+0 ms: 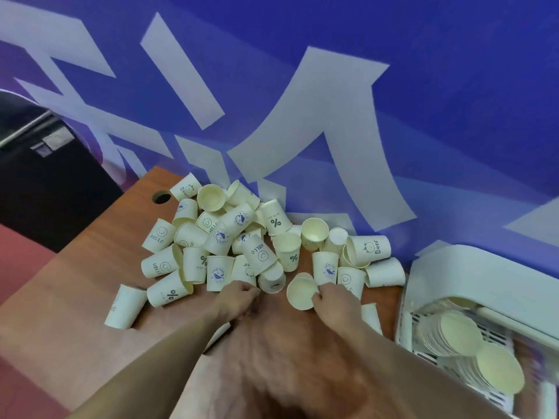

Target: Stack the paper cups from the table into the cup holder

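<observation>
Right fingers (325, 293) gripping cup (301, 293) rim.

Loose cups (242, 243) heaped on the table (75, 297) — holder (453, 282) right, stacked cups (453, 334) inside.

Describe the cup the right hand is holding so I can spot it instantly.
Start at the white cup holder on the table's right, then move left to the near edge of the cup pile. The cup sits in the right hand, and unlike its printed neighbours it shows only its open mouth toward the camera.
</observation>
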The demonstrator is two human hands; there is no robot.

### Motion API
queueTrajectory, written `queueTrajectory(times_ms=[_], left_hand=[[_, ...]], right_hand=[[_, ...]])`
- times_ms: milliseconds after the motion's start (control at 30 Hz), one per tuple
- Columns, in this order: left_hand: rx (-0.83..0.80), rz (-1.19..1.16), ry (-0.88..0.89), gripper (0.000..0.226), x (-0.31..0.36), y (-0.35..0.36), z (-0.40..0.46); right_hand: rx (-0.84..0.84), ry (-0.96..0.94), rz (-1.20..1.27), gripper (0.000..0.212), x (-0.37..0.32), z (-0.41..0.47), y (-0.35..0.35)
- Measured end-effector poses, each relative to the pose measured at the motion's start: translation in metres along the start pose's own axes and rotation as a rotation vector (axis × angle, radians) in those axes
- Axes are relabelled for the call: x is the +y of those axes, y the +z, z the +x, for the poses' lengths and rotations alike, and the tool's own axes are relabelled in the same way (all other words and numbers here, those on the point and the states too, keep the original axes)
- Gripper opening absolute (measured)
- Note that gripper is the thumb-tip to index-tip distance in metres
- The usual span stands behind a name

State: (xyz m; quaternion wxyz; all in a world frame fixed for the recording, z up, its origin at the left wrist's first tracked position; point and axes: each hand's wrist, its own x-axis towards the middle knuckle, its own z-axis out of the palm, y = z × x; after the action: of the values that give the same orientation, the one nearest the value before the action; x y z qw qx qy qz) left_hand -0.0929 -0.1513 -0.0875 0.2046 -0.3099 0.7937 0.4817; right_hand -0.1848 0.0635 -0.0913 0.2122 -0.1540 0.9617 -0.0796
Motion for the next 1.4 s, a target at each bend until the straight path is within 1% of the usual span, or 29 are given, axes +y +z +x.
queueTrajectory(times_ms=[67,133,233,367,467,600,667,733,867,967,1133,1267,1400], left_hand=[[0.025,0.056,0.025,0.031,0.011,0.006,-0.01],[0.035,0.107,0.044,0.032,0.02,0.013,-0.02],[0.007,0.134,0.083,0.03,0.039,0.028,-0.043],[-0.039,0.129,0.175,0.026,0.066,0.054,-0.076],[-0.054,0.2,0.238,0.031,0.082,0.073,-0.094],[-0.067,0.315,0.329,0.028,0.107,0.099,-0.117],[-0.091,0.334,0.373,0.029,0.121,0.113,-0.127],[-0.097,0.355,0.398,0.03,0.132,0.127,-0.135],[-0.108,0.389,0.423,0.028,0.146,0.152,-0.145],[-0.114,0.417,0.424,0.028,0.153,0.165,-0.146],[-0.119,0.439,0.456,0.028,0.162,0.177,-0.146],[-0.115,0.434,0.425,0.028,0.164,0.178,-0.138],[-0.116,0.481,0.365,0.027,0.159,0.182,-0.127]], right_hand=[[-0.008,0.022,0.085,0.027,0.011,-0.013,-0.01],[-0.001,0.027,0.16,0.031,0.022,-0.029,-0.021],[0.047,0.051,0.272,0.033,0.04,-0.059,-0.041],[0.119,0.109,0.404,0.03,0.072,-0.1,-0.061],[0.183,0.151,0.436,0.033,0.1,-0.131,-0.074],[0.266,0.241,0.49,0.034,0.145,-0.171,-0.09],[0.304,0.273,0.517,0.032,0.169,-0.19,-0.099],[0.345,0.308,0.543,0.03,0.191,-0.207,-0.11],[0.426,0.39,0.583,0.036,0.231,-0.228,-0.125],[0.469,0.438,0.585,0.037,0.252,-0.234,-0.129],[0.449,0.455,0.599,0.036,0.268,-0.227,-0.127],[0.391,0.448,0.582,0.038,0.268,-0.21,-0.12],[0.318,0.452,0.561,0.032,0.265,-0.195,-0.111]])
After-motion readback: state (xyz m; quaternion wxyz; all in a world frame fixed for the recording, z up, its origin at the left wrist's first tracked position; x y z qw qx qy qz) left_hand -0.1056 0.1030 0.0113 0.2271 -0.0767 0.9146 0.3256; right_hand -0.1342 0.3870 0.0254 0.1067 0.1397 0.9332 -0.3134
